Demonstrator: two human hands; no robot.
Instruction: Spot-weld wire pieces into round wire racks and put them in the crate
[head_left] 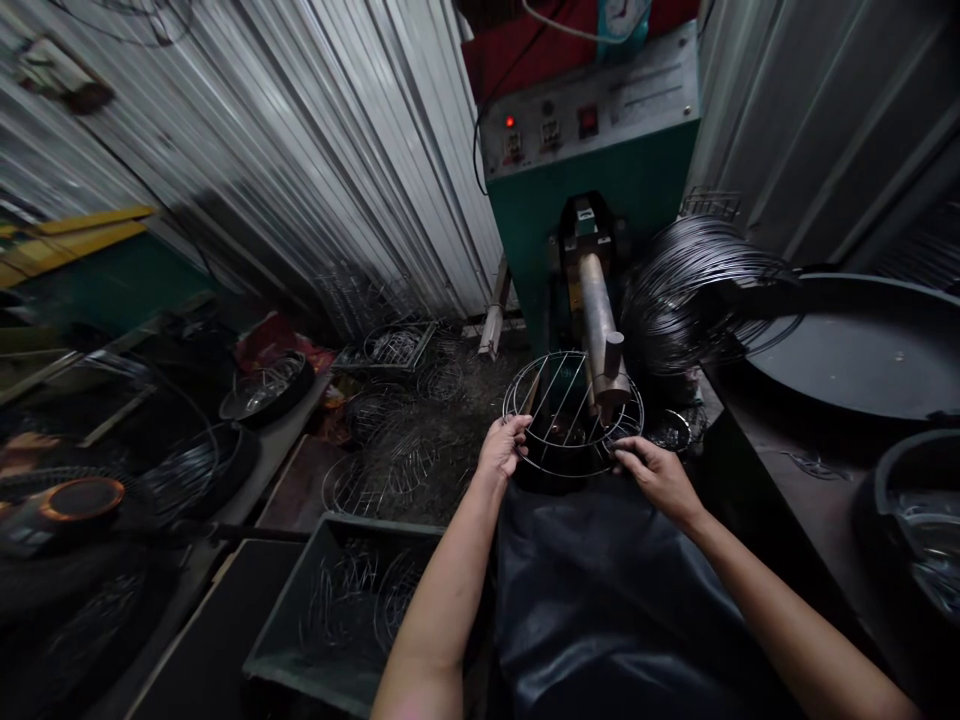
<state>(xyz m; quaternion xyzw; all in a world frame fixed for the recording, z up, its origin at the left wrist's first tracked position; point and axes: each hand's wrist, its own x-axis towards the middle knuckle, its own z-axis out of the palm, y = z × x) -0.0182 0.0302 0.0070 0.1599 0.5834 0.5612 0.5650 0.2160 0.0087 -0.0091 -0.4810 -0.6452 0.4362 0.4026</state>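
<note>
A round wire rack (559,432) with two rings and several parallel cross wires is held in front of me, below the welding machine's (596,160) metal arm (600,315). My left hand (504,445) is closed on the rack's left rim, thumb on top. At the right rim, my right hand (651,473) has thumb and fingers pinched together; whether a small separate wire is also between them is hard to see. The arm's thick end covers part of the rack's right side. A dark apron (592,590) lies over my lap just below the rack.
A green bin (281,640) of wire pieces stands at lower left. Loose wire racks (397,460) lie on the floor. At right are a wire coil (697,290), a large dark round tray (862,345) and a black tub (892,500). A corrugated metal wall (360,150) stands behind.
</note>
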